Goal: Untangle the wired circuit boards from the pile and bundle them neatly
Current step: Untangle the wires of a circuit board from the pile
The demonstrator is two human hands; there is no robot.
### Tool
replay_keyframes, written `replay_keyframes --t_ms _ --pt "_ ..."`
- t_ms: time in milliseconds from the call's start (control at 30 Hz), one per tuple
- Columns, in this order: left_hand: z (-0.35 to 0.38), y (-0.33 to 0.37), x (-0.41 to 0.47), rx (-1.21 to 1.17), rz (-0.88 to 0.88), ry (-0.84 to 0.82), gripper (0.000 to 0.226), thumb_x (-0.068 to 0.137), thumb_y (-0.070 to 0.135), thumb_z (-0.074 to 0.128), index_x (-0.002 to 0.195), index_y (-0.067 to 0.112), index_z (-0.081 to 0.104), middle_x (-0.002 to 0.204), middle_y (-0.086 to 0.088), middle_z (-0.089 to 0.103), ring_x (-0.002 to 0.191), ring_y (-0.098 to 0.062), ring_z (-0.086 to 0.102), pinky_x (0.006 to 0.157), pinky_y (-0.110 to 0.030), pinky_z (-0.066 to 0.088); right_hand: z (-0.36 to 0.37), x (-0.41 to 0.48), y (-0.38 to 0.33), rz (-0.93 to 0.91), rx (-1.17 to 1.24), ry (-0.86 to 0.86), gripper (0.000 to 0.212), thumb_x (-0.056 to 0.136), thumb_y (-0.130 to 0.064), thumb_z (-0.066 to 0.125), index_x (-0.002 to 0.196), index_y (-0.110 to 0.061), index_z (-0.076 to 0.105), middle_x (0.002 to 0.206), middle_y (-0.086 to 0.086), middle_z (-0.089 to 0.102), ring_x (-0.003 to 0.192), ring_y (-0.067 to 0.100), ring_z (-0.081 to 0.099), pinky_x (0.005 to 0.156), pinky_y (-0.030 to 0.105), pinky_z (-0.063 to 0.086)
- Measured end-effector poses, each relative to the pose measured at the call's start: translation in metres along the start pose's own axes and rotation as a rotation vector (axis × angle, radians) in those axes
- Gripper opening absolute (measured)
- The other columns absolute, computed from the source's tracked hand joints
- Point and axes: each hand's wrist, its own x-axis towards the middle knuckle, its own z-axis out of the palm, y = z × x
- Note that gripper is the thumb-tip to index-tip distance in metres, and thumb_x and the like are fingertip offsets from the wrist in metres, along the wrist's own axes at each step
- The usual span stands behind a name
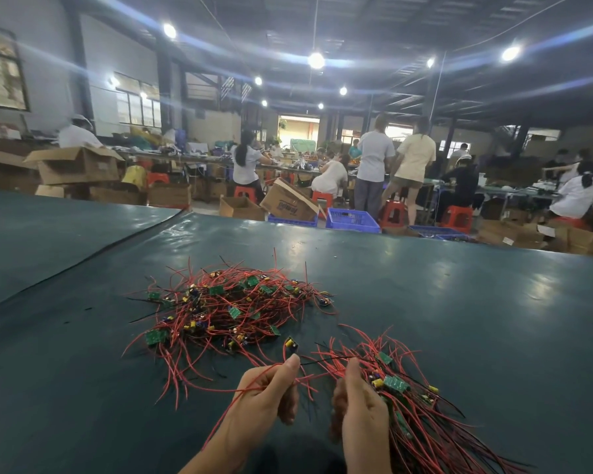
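Both hands are closed on wire. My left hand [264,395] pinches a few red wires [199,384] running back to the pile [226,309], and one small board [291,343] dangles just beyond its thumb. My right hand [360,415] grips the gathered bundle [415,415], which fans toward the near right. I judge us partway: the larger tangle lies unsorted farther off on the tabletop [459,302].

Heaped on the desk [459,302] as a tangled pile [226,309]: small green boards trailing red and black wires. Gathered nearer right into a bundle [401,398] gripped by the right hand [360,412], wires fanning.
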Motion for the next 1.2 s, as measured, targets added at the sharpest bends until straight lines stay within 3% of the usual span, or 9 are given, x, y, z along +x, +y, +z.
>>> replay_keyframes --t_ms 133,367,433,500,633,767,933,1100,1200 --pt "0.002 0.0 0.001 0.021 0.043 -0.039 0.053 0.09 0.043 0.053 0.043 0.017 0.057 0.046 -0.007 0.053 0.044 -0.016 0.05 0.053 -0.024 0.043 0.015 -0.009 0.01 -0.114 -0.104 -0.094 0.032 0.085 -0.033 0.062 0.064 -0.01 0.071 0.05 0.006 0.053 0.047 0.006 0.046 0.047 0.014 0.037" --pt "0.006 -0.007 -0.001 0.016 0.019 -0.089 0.056 0.081 0.053 0.063 0.051 0.006 0.06 0.045 -0.005 0.052 0.043 -0.015 0.049 0.051 -0.024 0.042 0.017 -0.008 0.007 -0.052 -0.006 -0.047 0.025 0.088 -0.026 0.062 0.069 -0.025 0.078 0.06 0.004 0.07 0.056 0.008 0.064 0.058 0.022 0.051" --pt "0.006 -0.008 -0.001 0.032 0.021 -0.109 0.06 0.08 0.052 0.061 0.056 -0.003 0.06 0.046 -0.006 0.053 0.043 -0.016 0.049 0.054 -0.03 0.045 0.017 -0.007 0.008 -0.014 0.015 -0.006 0.029 0.091 -0.023 0.061 0.067 -0.025 0.078 0.051 -0.003 0.064 0.047 0.001 0.057 0.053 0.023 0.045" --pt "0.007 -0.006 -0.001 0.064 0.034 -0.12 0.053 0.082 0.05 0.059 0.049 0.009 0.058 0.046 -0.005 0.053 0.044 -0.016 0.049 0.059 -0.035 0.047 0.015 -0.005 0.005 0.024 0.014 0.037 0.03 0.091 -0.023 0.062 0.066 -0.023 0.078 0.044 -0.007 0.056 0.04 -0.001 0.048 0.049 0.02 0.038" --pt "0.005 0.002 -0.003 0.125 0.058 -0.128 0.051 0.076 0.056 0.056 0.045 0.016 0.053 0.045 -0.004 0.051 0.043 -0.013 0.048 0.054 -0.024 0.042 0.002 0.004 -0.001 0.107 0.179 0.147 0.027 0.093 -0.021 0.061 0.071 -0.013 0.076 0.042 -0.005 0.038 0.033 0.005 0.03 0.034 0.018 0.029" --pt "0.001 0.006 -0.003 0.105 0.056 -0.131 0.057 0.075 0.054 0.057 0.049 0.004 0.052 0.046 -0.01 0.049 0.042 -0.014 0.045 0.054 -0.023 0.041 -0.012 0.016 -0.005 0.114 0.317 0.27 0.021 0.093 -0.018 0.061 0.079 -0.009 0.073 0.044 -0.005 0.04 0.031 0.004 0.028 0.031 0.017 0.029" --pt "-0.005 0.005 0.0 0.034 0.051 -0.001 0.055 0.083 0.047 0.058 0.042 0.011 0.051 0.044 -0.012 0.05 0.043 -0.016 0.046 0.054 -0.023 0.041 -0.013 0.017 -0.002 -0.016 0.281 0.281 0.02 0.094 -0.015 0.058 0.082 -0.008 0.073 0.045 -0.005 0.049 0.031 0.003 0.029 0.031 0.016 0.028" --pt "-0.006 0.005 0.0 -0.044 0.01 0.04 0.049 0.077 0.056 0.052 0.048 0.017 0.057 0.053 -0.009 0.057 0.048 -0.016 0.052 0.053 -0.025 0.046 -0.008 0.011 -0.005 0.019 0.269 0.195 0.022 0.088 -0.028 0.063 0.077 -0.014 0.076 0.061 0.002 0.068 0.032 0.006 0.035 0.032 0.02 0.033" --pt "-0.005 0.004 0.0 -0.061 0.007 0.06 0.05 0.076 0.06 0.049 0.051 0.018 0.059 0.055 -0.01 0.059 0.048 -0.017 0.053 0.052 -0.025 0.046 -0.003 0.004 -0.006 0.124 0.179 0.086 0.032 0.072 -0.047 0.069 0.066 -0.016 0.075 0.048 0.005 0.053 0.035 0.011 0.036 0.035 0.022 0.032"
